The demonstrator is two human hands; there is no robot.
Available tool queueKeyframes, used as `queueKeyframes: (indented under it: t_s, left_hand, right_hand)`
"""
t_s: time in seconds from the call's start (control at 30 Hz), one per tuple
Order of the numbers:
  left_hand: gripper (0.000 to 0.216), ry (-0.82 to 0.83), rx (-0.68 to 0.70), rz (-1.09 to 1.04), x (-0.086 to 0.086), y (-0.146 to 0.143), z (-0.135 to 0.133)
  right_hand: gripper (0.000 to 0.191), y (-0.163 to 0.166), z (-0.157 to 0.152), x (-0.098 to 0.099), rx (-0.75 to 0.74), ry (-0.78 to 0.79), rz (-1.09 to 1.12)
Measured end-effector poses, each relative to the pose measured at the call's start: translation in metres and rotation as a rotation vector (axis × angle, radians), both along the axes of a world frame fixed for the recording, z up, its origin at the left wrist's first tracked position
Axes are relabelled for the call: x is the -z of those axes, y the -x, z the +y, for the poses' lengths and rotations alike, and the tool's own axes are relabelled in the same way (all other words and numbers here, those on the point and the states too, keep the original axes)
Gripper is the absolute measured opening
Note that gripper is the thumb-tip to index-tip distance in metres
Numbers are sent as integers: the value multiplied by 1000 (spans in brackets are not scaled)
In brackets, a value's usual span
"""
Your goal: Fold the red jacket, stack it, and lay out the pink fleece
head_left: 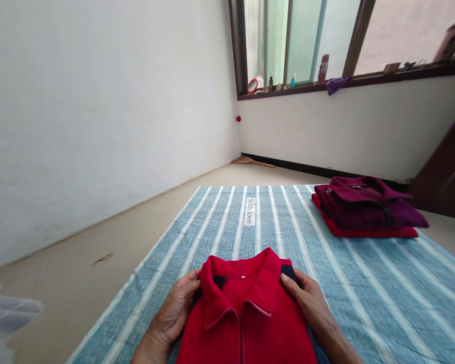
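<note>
Nearest: red jacket, front up, collar toward the far edge, at the near side of the bench, about mid-width; bottom part out of frame. Zip runs down the front, collar flaps turned outward. Left hand grips the left-side shoulder beside the collar, fingers closed in on the fabric. Right hand holds the other shoulder, thumb on top of the dark panel, other fingers mostly hidden. Both hands narrow, on the jacket only.

Step in hand, as judged: holding and squaring the jacket at the shoulders. A next move would call for an even grip on both sides, shoulders level, collar kept flat; uneven pull could skew the front.

Lower left, off the bench: white and pink item, blurred, can't tell what.

Farther: bench cover is striped blue and white, "With love" label near the far edge. Far right corner: purple garment folded on top of a red garment.

Beyond the bench: brush-like item on the floor by the wall corner; purple cloth hanging off the windowsill.
</note>
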State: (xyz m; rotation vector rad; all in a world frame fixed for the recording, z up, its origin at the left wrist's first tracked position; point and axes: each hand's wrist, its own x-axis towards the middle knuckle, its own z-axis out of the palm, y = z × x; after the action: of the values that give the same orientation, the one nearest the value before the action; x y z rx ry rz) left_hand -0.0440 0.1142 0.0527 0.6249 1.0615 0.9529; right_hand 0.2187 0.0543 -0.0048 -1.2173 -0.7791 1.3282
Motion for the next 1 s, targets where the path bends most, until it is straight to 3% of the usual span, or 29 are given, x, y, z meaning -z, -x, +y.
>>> queueKeyframes:
  t_s: [0.3, 0.47, 0.6, 0.8, 1.0]
  left_hand:
    - [31, -6, -6, 13, 2, 1, 1]
    - [29, 11, 1, 12, 9, 6, 4]
    - [31, 14, 10, 16, 12, 8, 6]
    - [37, 63, 11, -3, 10, 6, 8]
    - [38, 66, -47, 66, 15, 9, 9]
  right_hand:
    - [55, 0, -2, -8, 2, 10, -122]
    - [37, 4, -5, -14, 118, -258, -459]
    - [27, 12, -12, -22, 100, -412, -698]
    - [42, 36, -17, -35, 164, -660, -973]
    - [52, 68, -19, -20, 310, -646, -1266]
